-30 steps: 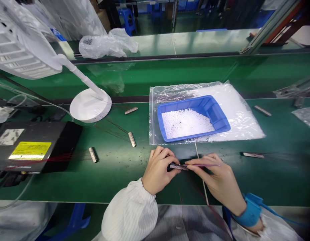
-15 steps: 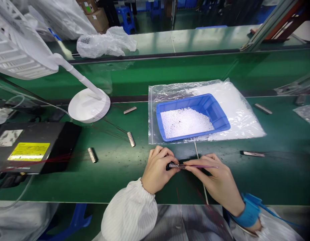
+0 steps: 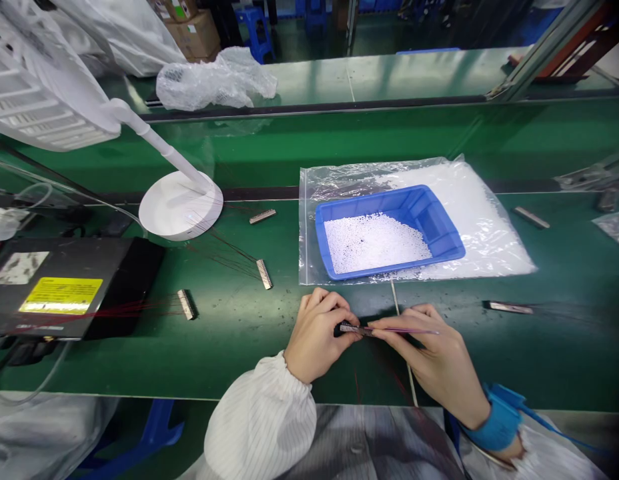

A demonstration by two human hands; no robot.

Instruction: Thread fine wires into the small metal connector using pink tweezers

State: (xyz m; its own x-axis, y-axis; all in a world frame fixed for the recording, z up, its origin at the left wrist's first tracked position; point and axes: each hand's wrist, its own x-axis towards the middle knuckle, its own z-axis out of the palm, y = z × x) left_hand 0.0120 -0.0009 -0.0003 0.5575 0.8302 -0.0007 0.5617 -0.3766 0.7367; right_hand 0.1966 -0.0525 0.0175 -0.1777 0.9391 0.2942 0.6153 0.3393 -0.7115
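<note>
Our fingers of the left hand (image 3: 317, 337) are closed around the left end of a small metal strip (image 3: 353, 329), pinching it just above the green table (image 3: 229, 347). The right hand (image 3: 437, 363) pinches a thin purple tool (image 3: 409, 331) between thumb and forefinger, and its tip touches the strip's right end. The strip lies with its long axis left to right, between the two hands; the left hand carries it, and the right hand comes to it from the right side, along the same line. Fine red wires (image 3: 389, 380) seem to run from the strip toward us, but they are too thin to follow well.

Just behind the hands lies a clear plastic bag (image 3: 489, 233), and on it stands a blue tray (image 3: 439, 227) with small white beads (image 3: 374, 241). To the left, well apart, more strips (image 3: 263, 274) lie on the table with red wires, near a white lamp base (image 3: 181, 205) and a black box (image 3: 74, 283). On our right wrist is a blue strap (image 3: 499, 419).
</note>
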